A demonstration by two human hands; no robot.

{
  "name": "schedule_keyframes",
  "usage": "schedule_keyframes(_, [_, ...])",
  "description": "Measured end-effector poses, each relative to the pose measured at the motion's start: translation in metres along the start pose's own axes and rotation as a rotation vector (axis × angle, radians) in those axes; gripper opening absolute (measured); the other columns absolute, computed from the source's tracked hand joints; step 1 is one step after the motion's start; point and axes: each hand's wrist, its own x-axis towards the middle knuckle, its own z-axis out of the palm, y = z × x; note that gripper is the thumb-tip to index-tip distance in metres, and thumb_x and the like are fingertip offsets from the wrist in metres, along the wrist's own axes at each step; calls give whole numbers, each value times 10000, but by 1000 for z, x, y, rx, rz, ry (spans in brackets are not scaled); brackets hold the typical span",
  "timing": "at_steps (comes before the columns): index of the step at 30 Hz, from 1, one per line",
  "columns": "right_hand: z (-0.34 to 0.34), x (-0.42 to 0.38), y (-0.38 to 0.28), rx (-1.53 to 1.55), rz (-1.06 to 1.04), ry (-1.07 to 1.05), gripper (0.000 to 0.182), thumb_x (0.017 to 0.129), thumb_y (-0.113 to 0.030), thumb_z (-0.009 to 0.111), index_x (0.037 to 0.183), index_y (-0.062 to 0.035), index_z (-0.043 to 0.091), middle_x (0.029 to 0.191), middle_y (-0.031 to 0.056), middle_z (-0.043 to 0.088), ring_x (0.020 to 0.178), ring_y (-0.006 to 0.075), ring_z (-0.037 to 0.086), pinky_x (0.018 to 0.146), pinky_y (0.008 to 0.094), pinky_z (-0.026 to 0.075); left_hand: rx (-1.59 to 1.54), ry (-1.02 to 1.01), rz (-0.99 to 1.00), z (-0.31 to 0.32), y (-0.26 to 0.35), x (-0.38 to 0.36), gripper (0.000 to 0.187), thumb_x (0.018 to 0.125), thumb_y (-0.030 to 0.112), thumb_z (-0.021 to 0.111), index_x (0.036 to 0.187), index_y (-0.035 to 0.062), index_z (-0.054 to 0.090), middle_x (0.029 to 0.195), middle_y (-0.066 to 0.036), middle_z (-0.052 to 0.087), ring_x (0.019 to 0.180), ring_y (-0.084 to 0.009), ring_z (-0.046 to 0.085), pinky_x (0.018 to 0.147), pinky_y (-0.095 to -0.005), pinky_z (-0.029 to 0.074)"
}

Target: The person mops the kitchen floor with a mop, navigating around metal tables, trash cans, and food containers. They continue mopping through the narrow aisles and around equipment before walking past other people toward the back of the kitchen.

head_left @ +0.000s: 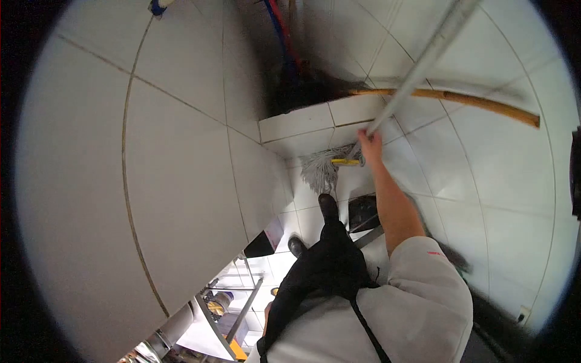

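My right hand (370,145) is closed round the lower part of a long pale mop pole (417,69), which slants up to the top right. Below it, the grey string mop head (321,168) with its yellow clamp (345,161) rests on the white tiled floor, at the foot of a low tiled ledge (296,124) and just ahead of my dark shoe (327,207). Of my left hand (268,310), only a sliver shows low beside the black apron; its fingers are hidden.
A wooden stick (484,104) leans along the right tiled wall. Red and blue handles (279,30) stand in the dark recess above the ledge. A tiled wall (175,169) fills the left. Lower left is a metal rack (245,308) with containers. A black object (363,213) lies near my feet.
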Motion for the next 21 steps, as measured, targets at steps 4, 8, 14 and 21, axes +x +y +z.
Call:
schedule_keyframes(4, [13, -3, 46, -3, -80, -65, 275, 900, -259, 713, 834, 5, 674, 727, 32, 637, 701, 145, 586, 666, 326, 475, -7, 39, 26, 22, 38, -15, 324, 957, 216, 604, 1191, -3, 650, 876, -45, 680, 737, -160, 590, 702, -282, 475])
schedule_keyframes(8, [20, 10, 23, -150, -30, -87, 333, 907, -269, 711, 730, 0, 627, 629, 17, 593, 611, 147, 567, 611, 327, 474, -281, -33, 304, 47, 8, 17, 342, 960, 187, 614, 1238, -13, 621, 876, -57, 690, 760, -163, 615, 704, -265, 481])
schedule_keyframes(14, [2, 10, -142, 20, -235, -150, 370, 927, -246, 683, 649, -35, 560, 565, 18, 560, 496, 110, 525, 488, 288, 441, -160, -55, 102, 46, 24, 17, 423, 926, 210, 664, 1268, -28, 596, 859, -62, 679, 690, -97, 569, 600, -233, 433])
schedule_keyframes(21, [-45, -59, -341, 277, -460, -1, 307, 907, -166, 687, 663, -39, 549, 588, 54, 571, 492, 126, 533, 472, 285, 425, -365, -56, 32, 55, 19, 19, 494, 893, 237, 705, 1267, -57, 573, 944, -121, 701, 760, -150, 644, 647, -256, 490])
